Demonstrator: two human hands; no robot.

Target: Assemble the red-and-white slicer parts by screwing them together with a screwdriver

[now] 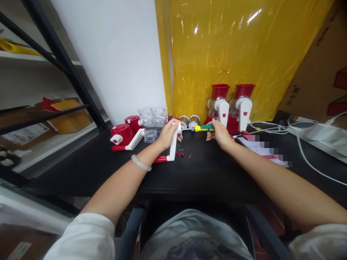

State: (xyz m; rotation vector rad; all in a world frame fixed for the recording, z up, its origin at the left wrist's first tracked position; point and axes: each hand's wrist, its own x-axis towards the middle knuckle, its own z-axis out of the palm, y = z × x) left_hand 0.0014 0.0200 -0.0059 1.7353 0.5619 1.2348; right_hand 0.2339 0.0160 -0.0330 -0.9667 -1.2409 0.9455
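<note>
Closed around the top of a white crank handle [172, 146] is my left hand [169, 135]; the crank hangs down toward its red grip [161, 159]. My right hand [220, 134] grips a green and yellow screwdriver [204, 127], held level, its shaft pointing left at the crank's end. Whether the tip touches a screw is too small to tell. Below the hands, several small screws [179, 146] and a small red part [180, 154] lie on the black table [206, 177].
Red bases [121, 134] and clear plastic parts [153, 121] stand at the left back. Metal drums [194, 121] sit behind my hands. Two assembled red and white grinders [222, 108] stand right of them. A phone-like screen [261, 150] and white cables [298, 139] lie at the right.
</note>
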